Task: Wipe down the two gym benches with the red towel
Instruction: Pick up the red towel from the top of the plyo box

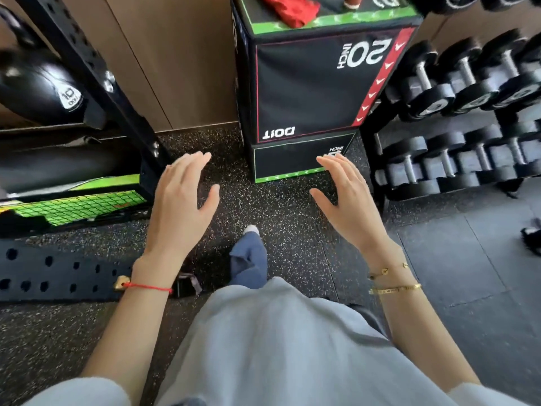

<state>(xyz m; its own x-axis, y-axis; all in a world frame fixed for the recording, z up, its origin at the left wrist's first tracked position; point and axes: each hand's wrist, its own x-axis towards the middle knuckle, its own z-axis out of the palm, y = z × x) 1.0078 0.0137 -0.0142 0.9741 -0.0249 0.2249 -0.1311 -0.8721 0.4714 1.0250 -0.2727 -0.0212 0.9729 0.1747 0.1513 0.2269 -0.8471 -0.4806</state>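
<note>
straight ahead, both hands are held out in the air above the speckled rubber floor [281, 206], palms turned toward each other. the left hand [183, 197] is spread wide with straight fingers and nothing in it; a red string bracelet [146, 286] is worn at its wrist. the right hand [347, 197] is likewise flat and empty, with gold bracelets [393, 278] seen on its wrist. the red towel [292, 8] is found crumpled on top of the stacked black plyo box [310, 89], near the box's front left corner, well apart from both hands. a dumbbell rack [456, 118] is seen just to the right of the box, and a black perforated rack upright [96, 83] to the left, in front of a wood-panelled wall [175, 60]. below the hands, a grey shirt [278, 347] and one blue trouser leg [248, 262] are seen. no gym bench can be made out with certainty.
</note>
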